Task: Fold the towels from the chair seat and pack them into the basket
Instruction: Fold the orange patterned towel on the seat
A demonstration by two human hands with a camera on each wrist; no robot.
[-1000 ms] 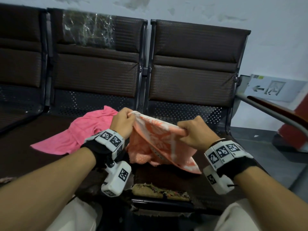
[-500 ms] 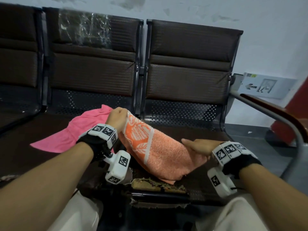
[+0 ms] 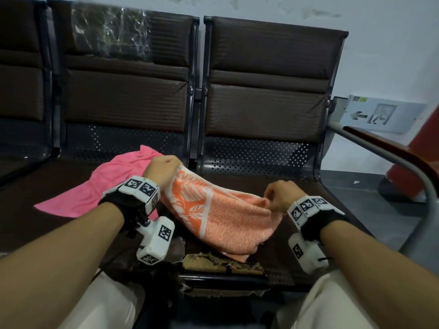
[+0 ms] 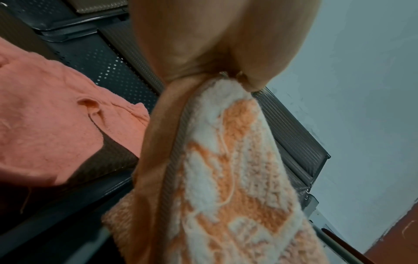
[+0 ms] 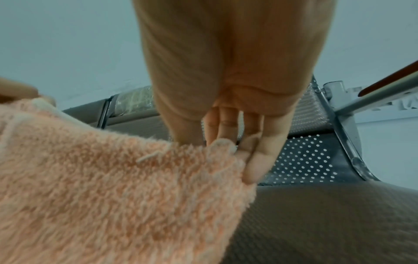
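An orange towel [image 3: 228,214] with a white leaf pattern hangs folded between my two hands above the dark chair seat [image 3: 297,233]. My left hand [image 3: 164,167] grips its upper left corner, and the left wrist view shows the patterned cloth [image 4: 226,178] pinched under the thumb. My right hand [image 3: 276,198] pinches the towel's right corner; its fingertips [image 5: 226,141] close on the fluffy edge [image 5: 135,178]. A pink towel [image 3: 99,186] lies spread on the seat behind my left wrist. No basket is in view.
A row of dark padded chairs [image 3: 266,86] stands against a pale wall. The seat's front edge is torn, with foam [image 3: 221,264] showing. A metal armrest [image 3: 399,167] with a wooden top runs along the right. My knees are at the bottom.
The right hand went from lying under the towel's right end to pinching its corner and lifting it. The left hand kept its hold on the upper left corner.
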